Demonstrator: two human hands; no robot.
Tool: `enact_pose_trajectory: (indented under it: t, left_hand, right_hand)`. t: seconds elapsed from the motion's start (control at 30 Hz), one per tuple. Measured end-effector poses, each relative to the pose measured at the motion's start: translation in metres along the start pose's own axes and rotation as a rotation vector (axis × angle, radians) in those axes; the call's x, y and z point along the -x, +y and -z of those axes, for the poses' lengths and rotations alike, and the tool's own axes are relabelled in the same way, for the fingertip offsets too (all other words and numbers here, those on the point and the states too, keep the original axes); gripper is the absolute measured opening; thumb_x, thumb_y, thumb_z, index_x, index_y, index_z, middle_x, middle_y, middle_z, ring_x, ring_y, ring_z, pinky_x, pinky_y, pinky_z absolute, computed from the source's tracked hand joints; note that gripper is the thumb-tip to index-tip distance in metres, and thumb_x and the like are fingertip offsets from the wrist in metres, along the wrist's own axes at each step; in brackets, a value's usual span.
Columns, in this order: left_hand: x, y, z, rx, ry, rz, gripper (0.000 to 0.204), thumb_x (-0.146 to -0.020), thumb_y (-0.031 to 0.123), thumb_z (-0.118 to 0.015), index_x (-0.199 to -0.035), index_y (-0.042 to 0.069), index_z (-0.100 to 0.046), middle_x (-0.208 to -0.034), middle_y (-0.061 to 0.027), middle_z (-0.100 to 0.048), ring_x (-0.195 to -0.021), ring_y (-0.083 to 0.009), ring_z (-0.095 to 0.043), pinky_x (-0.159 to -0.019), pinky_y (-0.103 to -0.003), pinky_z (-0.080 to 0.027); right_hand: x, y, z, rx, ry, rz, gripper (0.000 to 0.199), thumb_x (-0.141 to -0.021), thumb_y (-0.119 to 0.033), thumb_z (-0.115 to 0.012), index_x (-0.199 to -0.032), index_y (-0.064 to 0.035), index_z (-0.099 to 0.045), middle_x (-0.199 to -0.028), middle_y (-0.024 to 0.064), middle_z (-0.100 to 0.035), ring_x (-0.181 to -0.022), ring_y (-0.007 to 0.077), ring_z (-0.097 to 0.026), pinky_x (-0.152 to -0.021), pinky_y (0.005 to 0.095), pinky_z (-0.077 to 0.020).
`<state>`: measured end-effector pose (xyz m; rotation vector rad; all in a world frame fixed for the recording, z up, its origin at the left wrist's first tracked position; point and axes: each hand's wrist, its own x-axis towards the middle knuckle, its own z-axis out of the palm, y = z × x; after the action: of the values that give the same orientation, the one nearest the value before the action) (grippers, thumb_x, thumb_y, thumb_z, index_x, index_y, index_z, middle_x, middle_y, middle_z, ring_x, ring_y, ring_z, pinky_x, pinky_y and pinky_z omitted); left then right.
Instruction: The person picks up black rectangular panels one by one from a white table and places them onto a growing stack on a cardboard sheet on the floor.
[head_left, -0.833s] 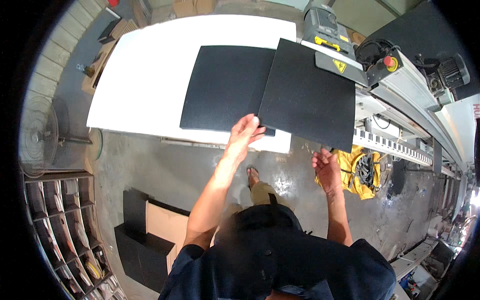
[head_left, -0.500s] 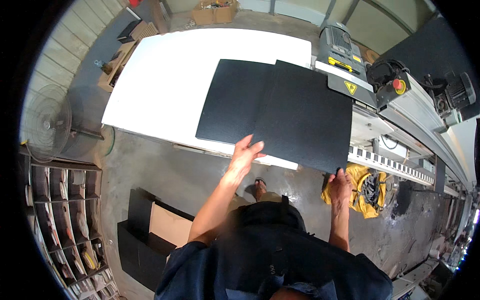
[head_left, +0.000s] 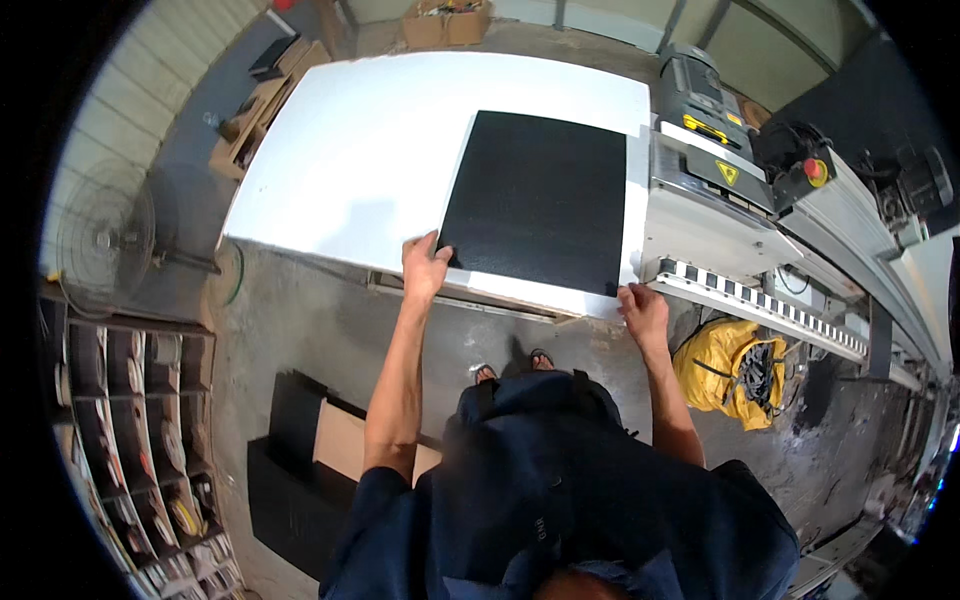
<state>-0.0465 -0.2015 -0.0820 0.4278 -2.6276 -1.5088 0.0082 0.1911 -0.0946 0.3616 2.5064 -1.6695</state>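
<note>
In the centre, the flat panel (head_left: 540, 205) is plain black on a plain white tabletop (head_left: 380, 130). At right, a rail (head_left: 745, 292) alternates black and white blocks above a yellow bag (head_left: 708, 375). Upper right, the push button (head_left: 811, 168) is red, the warning triangle (head_left: 727, 173) yellow. The shirt (head_left: 620, 510), at bottom, is dark navy; the floor (head_left: 290, 315), left of centre, is grey.

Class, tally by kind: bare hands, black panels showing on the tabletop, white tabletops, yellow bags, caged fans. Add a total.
Left hand and right hand: 2
Black panel showing: 1
White tabletop: 1
Yellow bag: 1
Caged fan: 1
Total: 6
</note>
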Motion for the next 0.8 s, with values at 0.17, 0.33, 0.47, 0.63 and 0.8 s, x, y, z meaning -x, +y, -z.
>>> enact_pose_trajectory:
  t: [0.17, 0.33, 0.47, 0.63, 0.8]
  left_hand:
    - [-0.001, -0.009, 0.005, -0.386, -0.277, -0.276, 0.095, -0.067, 0.022, -0.082, -0.144, -0.001, -0.033, -0.147, -0.0311, -0.028, -0.137, -0.0442, -0.027, -0.113, -0.042, -0.028]
    - [-0.011, -0.023, 0.008, -0.423, -0.206, -0.397, 0.087, -0.066, 0.013, -0.080, -0.140, -0.003, -0.038, -0.136, -0.0270, -0.043, -0.125, -0.0413, -0.044, -0.104, -0.044, -0.040]
    - [-0.016, -0.031, 0.012, -0.398, -0.113, -0.447, 0.072, -0.065, 0.005, -0.075, -0.130, -0.001, -0.047, -0.116, -0.0242, -0.057, -0.112, -0.0415, -0.053, -0.095, -0.047, -0.045]
    - [-0.033, -0.033, -0.001, -0.587, -0.186, -0.434, 0.065, -0.066, 0.012, -0.074, -0.126, 0.000, -0.049, -0.109, -0.0242, -0.058, -0.106, -0.0402, -0.055, -0.091, -0.046, -0.048]
    - [-0.003, -0.039, -0.009, -0.504, -0.074, -0.316, 0.074, -0.073, 0.000, -0.066, -0.140, -0.003, -0.035, -0.117, -0.0278, -0.051, -0.109, -0.0415, -0.053, -0.093, -0.044, -0.049]
  right_hand:
    - [-0.015, 0.016, -0.015, 0.298, 0.016, 0.243, 0.063, -0.076, -0.032, -0.078, -0.120, 0.0068, -0.055, -0.102, 0.0209, -0.067, -0.093, 0.0344, -0.066, -0.083, 0.0391, -0.0518]
    - [-0.016, -0.011, -0.039, 0.608, 0.086, 0.233, 0.054, -0.070, -0.032, -0.081, -0.104, 0.0031, -0.060, -0.098, 0.0236, -0.065, -0.090, 0.0417, -0.062, -0.080, 0.0446, -0.0503]
    - [-0.033, -0.004, -0.045, 0.755, 0.088, 0.268, 0.049, -0.068, -0.039, -0.080, -0.093, 0.0005, -0.065, -0.071, 0.0179, -0.064, -0.070, 0.0346, -0.063, -0.068, 0.0439, -0.0492]
    - [-0.019, -0.012, -0.042, 0.574, -0.020, 0.239, 0.052, -0.072, -0.036, -0.079, -0.100, 0.0052, -0.066, -0.086, 0.0208, -0.069, -0.080, 0.0312, -0.066, -0.074, 0.0401, -0.0504]
    - [-0.025, 0.012, -0.041, 0.730, 0.015, 0.334, 0.063, -0.068, -0.037, -0.082, -0.109, 0.0063, -0.061, -0.097, 0.0238, -0.067, -0.089, 0.0365, -0.065, -0.080, 0.0417, -0.0495]
